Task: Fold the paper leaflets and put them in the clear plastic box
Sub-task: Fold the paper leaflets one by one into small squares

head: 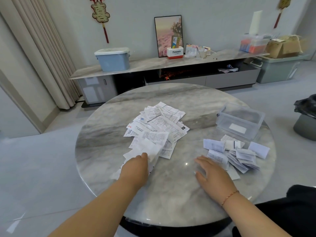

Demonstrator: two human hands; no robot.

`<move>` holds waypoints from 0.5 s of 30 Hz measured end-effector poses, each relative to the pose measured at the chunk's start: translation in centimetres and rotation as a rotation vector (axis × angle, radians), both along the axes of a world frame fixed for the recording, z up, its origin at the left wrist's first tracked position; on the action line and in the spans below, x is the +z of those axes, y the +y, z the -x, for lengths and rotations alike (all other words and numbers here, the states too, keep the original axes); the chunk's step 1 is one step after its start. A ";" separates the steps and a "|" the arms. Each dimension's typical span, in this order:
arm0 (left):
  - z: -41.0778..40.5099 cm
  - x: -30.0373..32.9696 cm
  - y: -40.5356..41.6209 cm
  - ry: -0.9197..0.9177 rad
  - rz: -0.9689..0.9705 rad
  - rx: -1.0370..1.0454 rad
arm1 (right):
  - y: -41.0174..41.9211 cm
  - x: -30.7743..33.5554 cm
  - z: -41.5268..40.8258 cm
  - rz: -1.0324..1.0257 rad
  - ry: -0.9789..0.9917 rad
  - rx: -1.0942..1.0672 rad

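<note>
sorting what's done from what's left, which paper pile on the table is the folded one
The pile of folded leaflets on the right, just in front of the clear plastic box: small, compact packets. The centre pile lies flat and unfolded.

I see one clear plastic box (239, 122), two heaps of white printed paper leaflets, unfolded (157, 129) and folded (236, 155), too many to count.

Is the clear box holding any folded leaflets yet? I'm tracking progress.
No: the clear plastic box shows only a label, and the folded leaflets lie on the table.
</note>
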State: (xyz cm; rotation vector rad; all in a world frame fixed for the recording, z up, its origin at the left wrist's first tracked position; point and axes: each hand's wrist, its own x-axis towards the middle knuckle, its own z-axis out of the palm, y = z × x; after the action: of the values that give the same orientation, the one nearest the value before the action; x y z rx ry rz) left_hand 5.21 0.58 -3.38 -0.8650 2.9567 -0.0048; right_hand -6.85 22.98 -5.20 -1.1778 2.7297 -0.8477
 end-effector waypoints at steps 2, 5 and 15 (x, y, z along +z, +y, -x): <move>-0.3 0.1 -0.3 0.006 0.000 -0.003 | -0.1 0.7 -0.5 0.053 0.032 -0.010; -1.1 -0.1 -0.3 0.040 -0.026 -0.085 | 0.0 1.1 -1.3 0.090 0.048 0.011; -5.6 0.0 7.3 0.416 -0.522 -0.313 | 0.9 2.0 -2.3 0.074 -0.375 0.165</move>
State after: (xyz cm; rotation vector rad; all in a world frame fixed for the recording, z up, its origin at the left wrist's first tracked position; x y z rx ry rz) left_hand 10.84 7.92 -3.40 -0.3602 3.1617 0.9899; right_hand -4.60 23.84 -3.17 -1.1050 2.2897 -1.0340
